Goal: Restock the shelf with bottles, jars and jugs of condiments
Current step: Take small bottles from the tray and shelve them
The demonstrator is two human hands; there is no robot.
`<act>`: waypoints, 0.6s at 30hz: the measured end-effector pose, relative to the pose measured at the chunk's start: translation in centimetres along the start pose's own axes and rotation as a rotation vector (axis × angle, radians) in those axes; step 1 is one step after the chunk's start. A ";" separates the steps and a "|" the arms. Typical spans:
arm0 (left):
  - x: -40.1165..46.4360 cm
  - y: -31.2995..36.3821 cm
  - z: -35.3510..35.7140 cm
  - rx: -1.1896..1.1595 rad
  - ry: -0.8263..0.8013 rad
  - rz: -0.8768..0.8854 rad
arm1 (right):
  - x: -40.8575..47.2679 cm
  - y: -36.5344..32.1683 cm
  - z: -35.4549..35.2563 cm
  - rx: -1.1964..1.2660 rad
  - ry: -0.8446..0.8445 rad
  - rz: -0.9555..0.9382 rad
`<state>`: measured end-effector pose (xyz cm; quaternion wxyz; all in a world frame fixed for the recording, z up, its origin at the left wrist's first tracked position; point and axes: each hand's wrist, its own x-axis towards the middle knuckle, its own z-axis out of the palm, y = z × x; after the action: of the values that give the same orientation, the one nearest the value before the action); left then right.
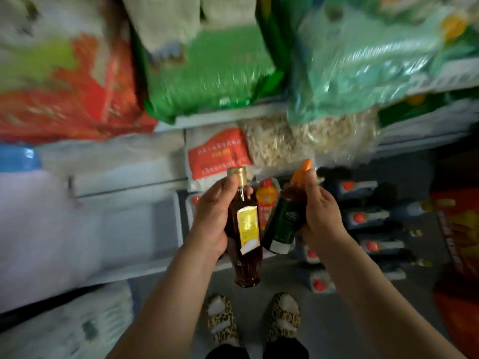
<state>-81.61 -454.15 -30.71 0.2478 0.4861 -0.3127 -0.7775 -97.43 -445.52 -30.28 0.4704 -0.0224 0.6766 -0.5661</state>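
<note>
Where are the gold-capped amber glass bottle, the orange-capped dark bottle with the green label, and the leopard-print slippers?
Gold-capped amber glass bottle (246, 229): head view, on its yellow label.
Orange-capped dark bottle with the green label (283, 224): head view, on the green label.
Leopard-print slippers (223, 320): head view, on the left slipper's top.

Left hand (211, 218) grips an amber bottle (245, 237); right hand (320, 211) grips an orange-capped bottle (286, 216)

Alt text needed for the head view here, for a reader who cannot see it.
A person holds two bottles over the floor: the left hand grips a gold-capped amber bottle, the right hand a dark green-labelled bottle with an orange cap. Blurred shelves of bagged goods stand ahead, and more bottles lie on the floor at right.
</note>
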 end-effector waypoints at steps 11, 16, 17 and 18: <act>-17.1 29.2 9.5 0.012 -0.145 0.406 | -17.9 -28.3 7.1 0.095 -0.170 -0.456; -19.0 36.7 13.8 -0.033 -0.191 0.565 | -19.4 -37.1 8.1 0.106 -0.225 -0.631; -19.1 38.1 14.6 -0.041 -0.184 0.591 | -19.3 -38.9 8.2 0.093 -0.238 -0.669; -19.2 39.6 15.4 -0.049 -0.172 0.613 | -19.2 -40.7 8.4 0.076 -0.253 -0.706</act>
<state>-84.63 -464.10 14.71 0.4551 0.2955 -0.4455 -0.7121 -101.64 -455.60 14.17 0.3266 -0.3064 0.5424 -0.7108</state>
